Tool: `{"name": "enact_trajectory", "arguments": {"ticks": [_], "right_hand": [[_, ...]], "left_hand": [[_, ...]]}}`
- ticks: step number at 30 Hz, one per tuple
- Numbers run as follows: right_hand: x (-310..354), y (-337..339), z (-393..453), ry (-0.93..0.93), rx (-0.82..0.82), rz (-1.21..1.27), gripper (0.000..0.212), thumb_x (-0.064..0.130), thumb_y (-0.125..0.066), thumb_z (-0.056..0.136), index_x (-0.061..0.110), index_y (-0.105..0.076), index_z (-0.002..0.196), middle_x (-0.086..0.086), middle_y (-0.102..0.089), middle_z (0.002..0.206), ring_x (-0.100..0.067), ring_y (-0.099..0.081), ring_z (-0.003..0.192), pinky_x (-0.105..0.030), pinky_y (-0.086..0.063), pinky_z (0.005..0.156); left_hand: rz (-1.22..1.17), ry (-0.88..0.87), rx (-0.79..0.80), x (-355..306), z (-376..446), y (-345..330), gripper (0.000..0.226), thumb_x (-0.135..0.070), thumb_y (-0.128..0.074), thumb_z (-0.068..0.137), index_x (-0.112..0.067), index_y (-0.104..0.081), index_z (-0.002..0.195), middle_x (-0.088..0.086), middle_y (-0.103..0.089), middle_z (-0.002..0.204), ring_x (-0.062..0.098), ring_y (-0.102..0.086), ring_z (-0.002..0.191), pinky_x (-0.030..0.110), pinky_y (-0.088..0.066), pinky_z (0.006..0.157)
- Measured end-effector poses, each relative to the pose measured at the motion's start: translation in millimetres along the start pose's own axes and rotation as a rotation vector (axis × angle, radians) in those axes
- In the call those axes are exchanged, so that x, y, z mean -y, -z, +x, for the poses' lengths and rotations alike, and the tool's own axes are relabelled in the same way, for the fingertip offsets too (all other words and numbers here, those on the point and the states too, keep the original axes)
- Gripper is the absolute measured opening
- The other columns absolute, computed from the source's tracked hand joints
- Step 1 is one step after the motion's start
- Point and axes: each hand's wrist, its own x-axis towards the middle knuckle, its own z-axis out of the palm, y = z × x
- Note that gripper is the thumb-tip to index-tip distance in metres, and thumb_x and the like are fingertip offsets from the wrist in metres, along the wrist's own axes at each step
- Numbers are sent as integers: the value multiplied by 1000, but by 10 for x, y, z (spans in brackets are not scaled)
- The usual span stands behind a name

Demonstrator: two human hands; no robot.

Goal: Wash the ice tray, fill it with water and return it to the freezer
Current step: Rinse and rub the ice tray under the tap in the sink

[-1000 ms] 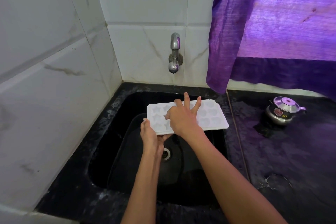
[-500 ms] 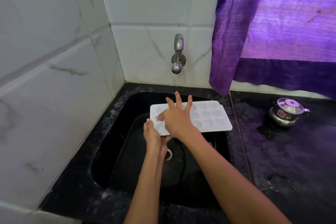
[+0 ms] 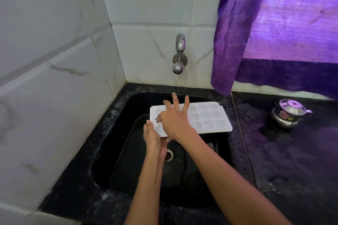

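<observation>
A white ice tray (image 3: 210,118) with shaped moulds is held flat over the black sink (image 3: 117,133), below the metal tap (image 3: 179,55). My left hand (image 3: 153,139) grips the tray's near left corner from below. My right hand (image 3: 175,118) rests on top of the tray's left part, thumb and forefinger pressed into a mould, the other fingers spread and raised. No water stream shows at the tap.
White marbled tiles close in the left and back. A purple curtain (image 3: 274,23) hangs at the right. A small steel kettle (image 3: 287,113) stands on the black counter (image 3: 292,160) right of the sink. The drain (image 3: 169,154) lies under my left wrist.
My right hand has slid a little to the left over the tray's moulds. My left hand keeps its grip, and the tray stays over the sink.
</observation>
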Motion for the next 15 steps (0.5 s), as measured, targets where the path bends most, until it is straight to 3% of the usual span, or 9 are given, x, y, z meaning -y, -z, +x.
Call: {"name": "enact_trajectory", "arguments": {"ticks": [5, 15], "right_hand": [[-10, -22, 16, -12, -6, 5, 27, 27, -49, 98, 28, -66, 120, -9, -27, 154, -37, 9, 147, -66, 15, 106], [-10, -78, -8, -3, 22, 38, 32, 23, -52, 97, 32, -61, 127, -9, -24, 155, -36, 9, 147, -66, 16, 106]], "left_hand": [[-2, 0, -10, 8, 17, 6, 27, -34, -33, 103, -17, -51, 116, 8, -67, 96, 23, -66, 82, 38, -52, 58], [9, -2, -16, 48, 75, 57, 30, -34, -33, 103, -16, -49, 121, 8, -66, 97, 22, -66, 81, 35, -53, 52]]}}
